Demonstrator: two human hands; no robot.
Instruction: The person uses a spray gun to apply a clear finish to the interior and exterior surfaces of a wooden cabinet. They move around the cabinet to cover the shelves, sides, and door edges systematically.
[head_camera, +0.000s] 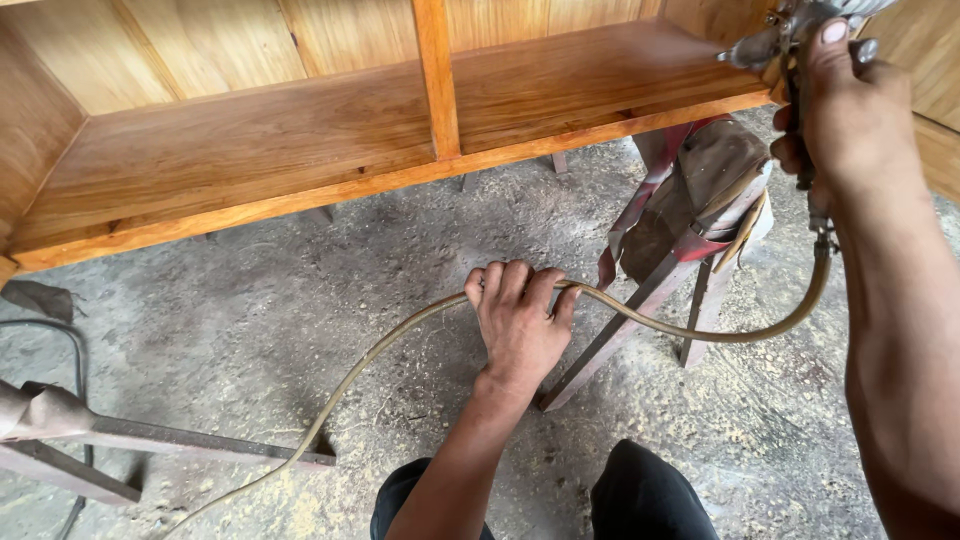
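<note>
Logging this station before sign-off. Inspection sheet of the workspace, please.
Surface: concrete floor, dusty, sawdust scattered.
Job's things: spray gun aimed at the wooden cabinet; hose runs from the gun down across the floor.
Clutter: trestle draped with stained cloth; metal bars lower left.
Grippers: right hand grips the gun; left hand holds the hose.
Cables: dark cable at left edge.
Surroundings: person's dark trousers at the bottom.

Right hand (850, 110) gripped a spray gun (790, 40) aimed at the wooden cabinet shelf (300, 140), while left hand (520, 320) clasped the tan hose (700, 330) above the dusty floor (250, 330), beside a sawhorse (690, 220).
</note>
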